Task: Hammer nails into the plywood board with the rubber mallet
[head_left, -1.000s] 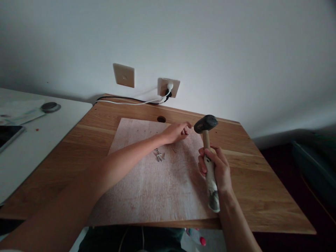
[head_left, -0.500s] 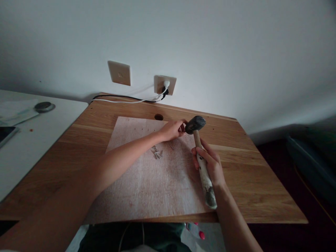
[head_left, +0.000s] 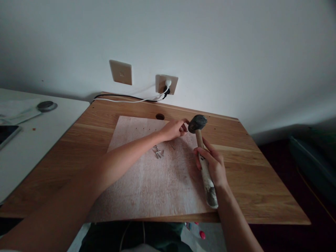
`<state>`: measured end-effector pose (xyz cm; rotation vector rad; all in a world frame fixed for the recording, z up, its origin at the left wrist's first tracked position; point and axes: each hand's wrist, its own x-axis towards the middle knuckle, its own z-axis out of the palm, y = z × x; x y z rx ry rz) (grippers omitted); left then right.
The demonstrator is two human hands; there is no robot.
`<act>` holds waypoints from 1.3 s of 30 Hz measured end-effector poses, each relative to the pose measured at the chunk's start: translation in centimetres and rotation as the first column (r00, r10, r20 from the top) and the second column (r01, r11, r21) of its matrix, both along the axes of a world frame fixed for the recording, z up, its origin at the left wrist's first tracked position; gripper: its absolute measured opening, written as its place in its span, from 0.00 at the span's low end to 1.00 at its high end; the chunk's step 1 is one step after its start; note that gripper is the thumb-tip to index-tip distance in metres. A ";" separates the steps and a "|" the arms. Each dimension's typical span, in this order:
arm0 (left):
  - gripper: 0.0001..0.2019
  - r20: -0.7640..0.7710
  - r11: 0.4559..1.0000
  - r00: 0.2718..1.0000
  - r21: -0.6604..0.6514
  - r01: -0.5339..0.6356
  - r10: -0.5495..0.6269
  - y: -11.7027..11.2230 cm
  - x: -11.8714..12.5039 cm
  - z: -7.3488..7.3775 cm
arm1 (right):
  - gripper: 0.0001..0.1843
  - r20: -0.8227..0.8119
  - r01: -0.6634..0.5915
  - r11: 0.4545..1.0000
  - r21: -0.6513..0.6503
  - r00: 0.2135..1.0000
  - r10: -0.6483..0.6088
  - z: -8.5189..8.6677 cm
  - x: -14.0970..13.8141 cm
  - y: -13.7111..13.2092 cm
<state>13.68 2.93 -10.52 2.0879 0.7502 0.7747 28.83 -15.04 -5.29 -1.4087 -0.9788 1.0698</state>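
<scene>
My right hand point(head_left: 212, 163) is wrapped round the pale wooden handle of a hammer point(head_left: 202, 150). Its dark head hovers just right of my left hand's fingertips. My left hand point(head_left: 174, 129) is pinched on something small at the far side of a pale plywood board point(head_left: 147, 182), probably a nail; it is too small to make out. A small heap of loose nails point(head_left: 158, 152) lies on the board just below my left wrist. A row of tiny dark dots runs along the board's far edge.
The board lies on a wooden desk point(head_left: 262, 189) with a round cable hole point(head_left: 160, 116) at the back. Two wall plates point(head_left: 121, 72) with a white plug and cables point(head_left: 126, 99) sit behind. A white table point(head_left: 31, 140) with a tablet stands at the left.
The hammer head came down and left toward my left hand's fingertips, then rose slightly. My left hand stayed pinched at the same spot on the board.
</scene>
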 end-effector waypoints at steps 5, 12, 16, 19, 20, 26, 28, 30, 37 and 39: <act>0.20 -0.008 1.000 1.000 0.005 0.000 0.000 0.2 0.1 -0.1 | 0.42 0.022 -0.011 1.000 0.001 1.000 0.011 -0.1 0.2 0.0; 0.20 -0.008 1.000 1.000 0.010 -0.009 0.009 0.2 0.0 0.0 | 0.44 0.004 0.026 1.000 -0.001 1.000 -0.026 -0.4 0.3 -0.1; 0.19 -0.018 0.999 1.000 0.034 -0.009 0.010 0.2 0.0 0.1 | 0.48 -0.017 0.029 0.999 -0.018 0.999 -0.029 -0.3 0.0 -0.1; 0.20 -0.014 0.999 1.000 0.030 -0.011 0.011 0.2 0.0 0.1 | 0.47 0.001 0.021 1.000 0.005 1.000 -0.021 -0.3 0.0 0.0; 0.20 -0.013 1.000 1.000 0.026 -0.011 0.011 0.2 0.1 0.0 | 0.46 0.008 0.016 1.000 0.009 1.000 -0.016 -0.3 0.0 0.0; 0.20 -0.016 1.000 1.000 0.008 -0.011 0.011 0.3 0.0 0.0 | 0.42 0.029 -0.002 0.999 0.039 1.000 0.001 -0.4 0.3 0.0; 0.20 -0.011 1.000 1.000 0.006 -0.010 0.010 0.3 0.0 0.0 | 0.43 0.036 0.004 0.999 0.043 0.999 -0.006 -0.4 0.2 -0.1; 0.20 -0.010 1.000 1.000 0.006 -0.005 0.005 0.2 0.0 0.0 | 0.44 0.031 0.011 1.000 0.019 0.999 -0.012 -0.3 0.2 -0.1; 0.20 -0.025 1.000 1.000 0.021 -0.004 0.004 0.3 0.1 -0.1 | 0.44 0.024 0.012 1.000 0.000 1.000 -0.012 -0.1 0.0 -0.1; 0.19 -0.026 1.000 1.000 0.023 -0.003 0.003 0.3 0.1 -0.1 | 0.45 0.014 0.027 1.000 -0.013 1.000 -0.027 -0.2 0.0 -0.1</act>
